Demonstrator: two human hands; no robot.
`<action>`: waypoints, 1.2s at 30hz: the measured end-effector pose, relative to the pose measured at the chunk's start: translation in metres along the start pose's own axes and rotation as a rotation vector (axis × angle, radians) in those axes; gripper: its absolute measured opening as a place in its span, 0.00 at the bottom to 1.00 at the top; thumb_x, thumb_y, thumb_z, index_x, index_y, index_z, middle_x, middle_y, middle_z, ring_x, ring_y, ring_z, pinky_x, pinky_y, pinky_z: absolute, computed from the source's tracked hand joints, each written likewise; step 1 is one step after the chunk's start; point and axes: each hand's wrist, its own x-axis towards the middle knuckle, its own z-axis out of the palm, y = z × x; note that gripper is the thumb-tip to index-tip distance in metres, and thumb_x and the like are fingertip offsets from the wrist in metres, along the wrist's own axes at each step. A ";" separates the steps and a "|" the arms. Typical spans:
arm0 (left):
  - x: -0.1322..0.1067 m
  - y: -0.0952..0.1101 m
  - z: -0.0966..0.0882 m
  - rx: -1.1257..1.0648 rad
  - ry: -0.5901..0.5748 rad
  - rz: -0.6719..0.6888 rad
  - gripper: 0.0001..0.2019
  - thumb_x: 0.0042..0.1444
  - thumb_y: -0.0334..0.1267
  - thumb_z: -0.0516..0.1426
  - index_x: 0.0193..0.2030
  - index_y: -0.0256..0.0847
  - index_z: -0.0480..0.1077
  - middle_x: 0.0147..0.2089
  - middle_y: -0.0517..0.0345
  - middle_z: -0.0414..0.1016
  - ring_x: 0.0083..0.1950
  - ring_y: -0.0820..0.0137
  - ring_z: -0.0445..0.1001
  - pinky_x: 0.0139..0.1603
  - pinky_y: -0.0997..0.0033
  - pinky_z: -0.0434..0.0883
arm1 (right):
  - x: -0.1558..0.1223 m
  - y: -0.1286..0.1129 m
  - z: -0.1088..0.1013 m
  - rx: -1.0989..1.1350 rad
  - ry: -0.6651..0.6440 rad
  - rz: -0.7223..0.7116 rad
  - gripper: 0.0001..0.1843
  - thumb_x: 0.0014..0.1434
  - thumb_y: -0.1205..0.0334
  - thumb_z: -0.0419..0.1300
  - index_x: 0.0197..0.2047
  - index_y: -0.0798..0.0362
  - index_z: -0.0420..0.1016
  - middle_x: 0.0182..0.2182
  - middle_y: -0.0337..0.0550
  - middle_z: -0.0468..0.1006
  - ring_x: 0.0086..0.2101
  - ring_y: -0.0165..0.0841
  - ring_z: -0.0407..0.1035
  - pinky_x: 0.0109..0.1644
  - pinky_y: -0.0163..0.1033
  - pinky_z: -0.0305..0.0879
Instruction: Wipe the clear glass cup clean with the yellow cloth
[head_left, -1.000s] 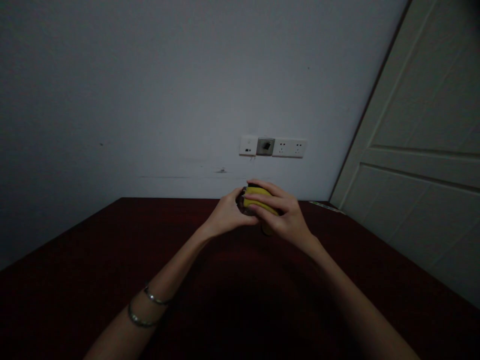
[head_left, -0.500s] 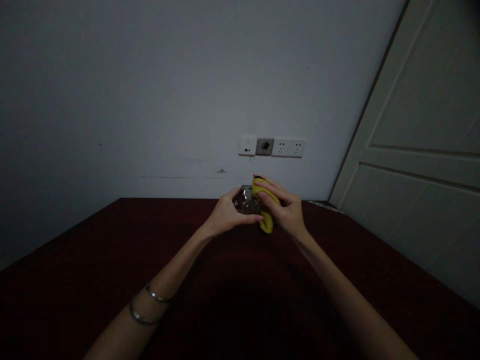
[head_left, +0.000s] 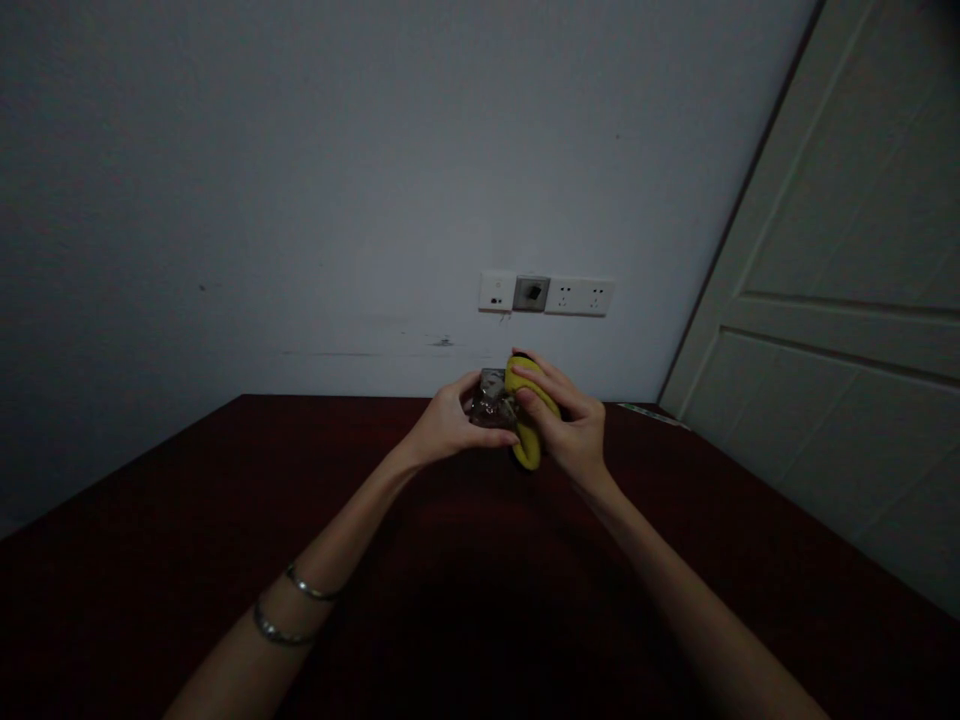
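Hands meet over the far middle of a dark red counter (head_left: 225,520) in a dim room. The left hand (head_left: 450,430) is curled shut around a small glass object (head_left: 491,405), thumb beneath and fingers wrapped over its near side. The right hand (head_left: 574,435) is closed on a yellow cloth (head_left: 525,420) and presses it against the object's right side. The glass is clear and catches pale glints across an uneven, faceted-looking surface; its exact shape cannot be told in the low light, with most of it hidden by fingers. The cloth is bright yellow, thick and folded into a curved pad that rises above the glass and hangs below the right palm. Both things are held clear of the counter. Two thin metal bangles (head_left: 300,605) circle the left forearm. Behind, a white socket strip (head_left: 546,294) sits on the pale wall (head_left: 300,200), with a panelled door (head_left: 847,300) to the right.
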 end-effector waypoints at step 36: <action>0.002 0.000 0.001 -0.136 -0.063 -0.180 0.24 0.36 0.52 0.66 0.34 0.36 0.70 0.34 0.54 0.74 0.34 0.69 0.70 0.39 0.67 0.67 | 0.002 0.002 -0.009 -0.191 -0.404 -0.087 0.46 0.45 0.55 0.68 0.64 0.41 0.51 0.60 0.47 0.58 0.60 0.43 0.53 0.65 0.54 0.51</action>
